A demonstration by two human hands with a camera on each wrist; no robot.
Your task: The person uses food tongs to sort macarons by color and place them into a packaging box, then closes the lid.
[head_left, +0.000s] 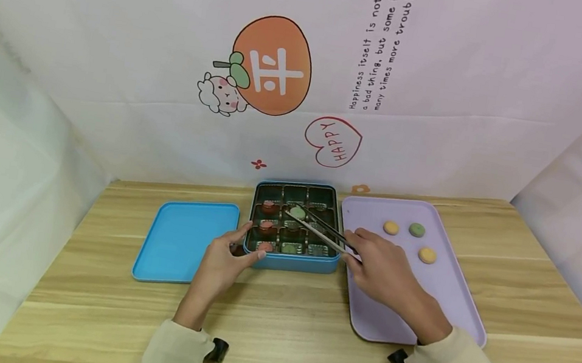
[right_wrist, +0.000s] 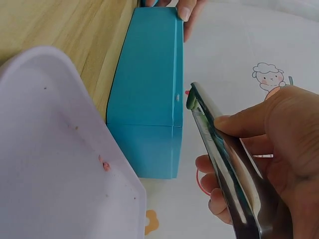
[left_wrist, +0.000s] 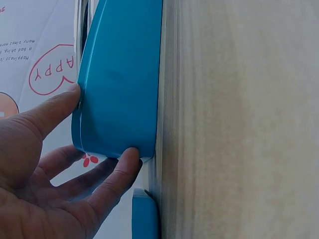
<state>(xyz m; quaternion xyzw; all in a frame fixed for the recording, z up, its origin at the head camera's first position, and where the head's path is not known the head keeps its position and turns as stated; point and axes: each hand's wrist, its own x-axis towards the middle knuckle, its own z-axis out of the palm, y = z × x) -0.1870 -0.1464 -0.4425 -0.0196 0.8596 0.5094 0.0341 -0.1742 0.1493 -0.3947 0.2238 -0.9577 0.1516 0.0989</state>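
A blue tin box (head_left: 298,263) with a divided insert stands at the back middle. My left hand (head_left: 220,261) holds its front left corner, thumb at the rim and fingers along the side, as the left wrist view shows. My right hand (head_left: 381,268) grips metal tongs (right_wrist: 227,164), which reach over the box from the right. Between the tong tips is a green macaron (head_left: 297,212), over the middle compartments; I cannot tell whether it touches the insert. Pink macarons (head_left: 266,226) sit in the left column, and another green macaron (head_left: 291,248) lies in the front middle compartment.
On the right, a lilac tray (head_left: 367,314) carries two yellow macarons (head_left: 427,255) and a green one (head_left: 417,229); crumbs dot its surface. A flat blue lid (head_left: 186,241) lies left of the box. A printed white cloth (head_left: 165,128) hangs close behind everything.
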